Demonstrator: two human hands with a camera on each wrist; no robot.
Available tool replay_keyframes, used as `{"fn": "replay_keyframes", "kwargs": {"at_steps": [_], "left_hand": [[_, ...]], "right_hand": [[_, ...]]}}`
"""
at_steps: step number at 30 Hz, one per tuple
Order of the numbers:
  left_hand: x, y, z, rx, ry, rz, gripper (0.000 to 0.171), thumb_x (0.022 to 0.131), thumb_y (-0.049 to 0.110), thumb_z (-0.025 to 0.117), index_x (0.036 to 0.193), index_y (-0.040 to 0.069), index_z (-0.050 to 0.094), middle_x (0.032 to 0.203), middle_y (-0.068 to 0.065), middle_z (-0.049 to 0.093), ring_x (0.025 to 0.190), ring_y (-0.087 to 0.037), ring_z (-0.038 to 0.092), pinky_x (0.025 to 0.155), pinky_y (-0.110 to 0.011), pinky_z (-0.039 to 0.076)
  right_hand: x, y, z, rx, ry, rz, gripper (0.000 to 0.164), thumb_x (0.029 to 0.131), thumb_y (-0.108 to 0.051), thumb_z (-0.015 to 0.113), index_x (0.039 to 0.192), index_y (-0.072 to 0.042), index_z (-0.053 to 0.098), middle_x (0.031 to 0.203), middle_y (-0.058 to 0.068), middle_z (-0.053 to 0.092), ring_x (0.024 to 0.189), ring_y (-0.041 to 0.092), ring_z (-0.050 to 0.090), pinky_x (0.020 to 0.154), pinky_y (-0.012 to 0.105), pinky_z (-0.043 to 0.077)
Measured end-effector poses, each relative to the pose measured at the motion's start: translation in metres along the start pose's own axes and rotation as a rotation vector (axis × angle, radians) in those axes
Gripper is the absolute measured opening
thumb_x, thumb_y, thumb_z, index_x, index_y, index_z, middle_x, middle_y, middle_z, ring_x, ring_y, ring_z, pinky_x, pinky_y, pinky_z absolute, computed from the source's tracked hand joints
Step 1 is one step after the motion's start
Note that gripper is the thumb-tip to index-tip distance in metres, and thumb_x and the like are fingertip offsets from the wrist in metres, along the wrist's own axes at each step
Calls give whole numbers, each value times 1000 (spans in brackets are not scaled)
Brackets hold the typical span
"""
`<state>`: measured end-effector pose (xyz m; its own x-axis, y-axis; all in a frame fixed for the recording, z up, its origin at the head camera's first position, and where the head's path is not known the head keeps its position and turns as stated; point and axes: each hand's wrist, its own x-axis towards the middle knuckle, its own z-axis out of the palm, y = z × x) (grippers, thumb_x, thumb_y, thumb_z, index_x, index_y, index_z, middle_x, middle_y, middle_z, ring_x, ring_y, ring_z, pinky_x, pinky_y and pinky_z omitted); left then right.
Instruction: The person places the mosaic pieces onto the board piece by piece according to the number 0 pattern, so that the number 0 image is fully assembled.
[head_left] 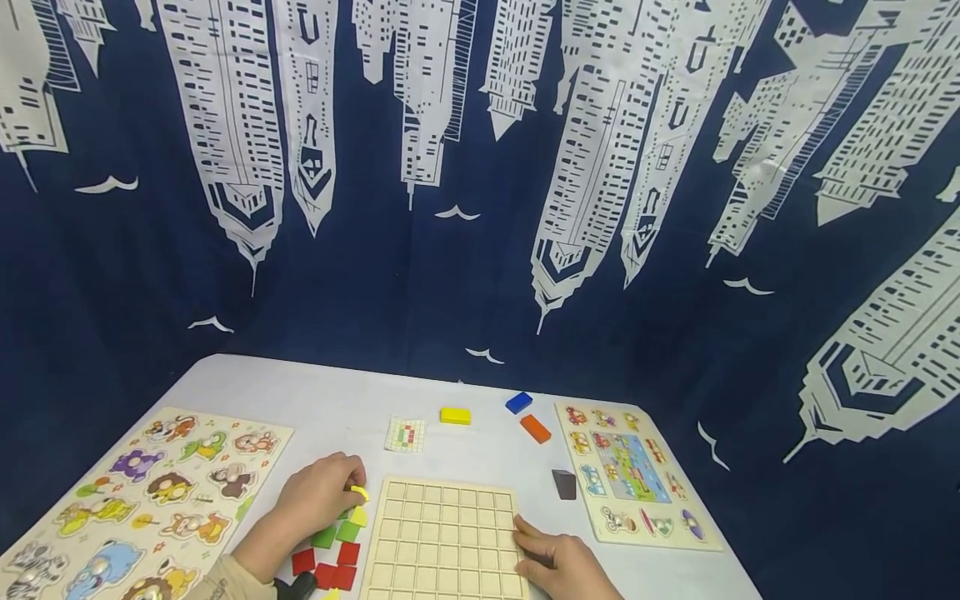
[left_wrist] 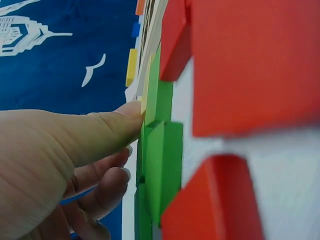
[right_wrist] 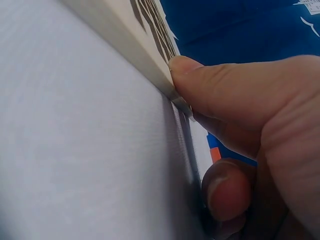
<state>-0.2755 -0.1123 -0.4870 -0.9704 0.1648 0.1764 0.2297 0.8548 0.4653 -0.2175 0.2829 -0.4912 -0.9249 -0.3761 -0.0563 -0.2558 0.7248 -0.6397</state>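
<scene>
A pale wooden grid board (head_left: pixel 446 537) of square cells lies in front of me. My left hand (head_left: pixel 318 492) is left of its far left corner, pinching a small yellow piece (head_left: pixel 361 493) between thumb and fingers. In the left wrist view the thumb (left_wrist: pixel 112 125) covers much of that piece. Below the hand are green tiles (head_left: pixel 347 532), another yellow piece (head_left: pixel 358 517) and several red tiles (head_left: pixel 348 553). On the board's right edge my right hand (head_left: pixel 562 562) rests its thumb and fingertips. Up close, the right thumb (right_wrist: pixel 215 85) presses on the board's rim.
A small pattern card (head_left: pixel 406 435) lies beyond the board, near yellow (head_left: pixel 455 416), blue (head_left: pixel 519 402) and orange (head_left: pixel 536 428) blocks. A dark wedge-shaped block (head_left: pixel 564 484) sits to the right. An animal puzzle (head_left: pixel 120 508) flanks the left, a vehicle puzzle (head_left: pixel 633 479) the right.
</scene>
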Motion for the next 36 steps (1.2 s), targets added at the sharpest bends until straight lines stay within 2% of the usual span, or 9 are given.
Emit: {"fn": "replay_keyframes", "kwargs": {"at_steps": [5,9,17,20,25,30,36], "left_hand": [[-1,3,-6,-46,4,-11,20,81,20,87,79,26,68,73,10,55,66,-10,49,62,-31,41],[-2,11,-13,-73,1,-15,13,83,19,85,81,26,74,75,11,60,68,-10,51,64,-32,42],[0,51,-16,-150,-22,-4,17,89,25,81,78,27,68,71,12,57,62,-11,50,56,-31,39],[3,66,-12,-177,-41,15,17,90,24,80,79,25,67,69,10,58,60,-11,51,54,-31,39],[7,81,3,-220,-117,48,15,91,22,78,81,21,68,70,9,62,60,-11,53,54,-32,41],[11,87,17,-186,-149,61,14,91,22,78,81,20,68,73,11,64,62,-10,54,57,-33,43],[13,89,23,-182,-177,77,10,89,20,78,85,18,69,75,8,67,65,-11,57,60,-37,47]], "right_hand": [[-1,-1,-1,-3,-2,2,53,91,-45,74,132,-13,70,151,-1,54,136,30,56,106,46,48],[0,-3,-3,14,-6,14,53,91,-43,74,134,-12,69,153,-1,53,138,31,54,107,48,47],[-3,-5,-7,18,4,34,52,91,-40,75,134,-11,69,152,-1,54,138,32,54,107,50,46],[-3,-3,-8,31,5,37,51,91,-40,76,134,-12,69,152,0,54,139,33,53,107,51,46],[-2,0,-4,48,-4,19,51,92,-41,75,134,-13,69,152,-1,54,139,32,53,107,48,47],[0,0,0,46,5,2,51,92,-41,75,134,-14,69,152,-2,54,139,32,53,107,47,47],[-1,-1,0,64,1,28,50,92,-40,75,134,-14,69,152,-2,54,140,32,52,108,49,46]]}}
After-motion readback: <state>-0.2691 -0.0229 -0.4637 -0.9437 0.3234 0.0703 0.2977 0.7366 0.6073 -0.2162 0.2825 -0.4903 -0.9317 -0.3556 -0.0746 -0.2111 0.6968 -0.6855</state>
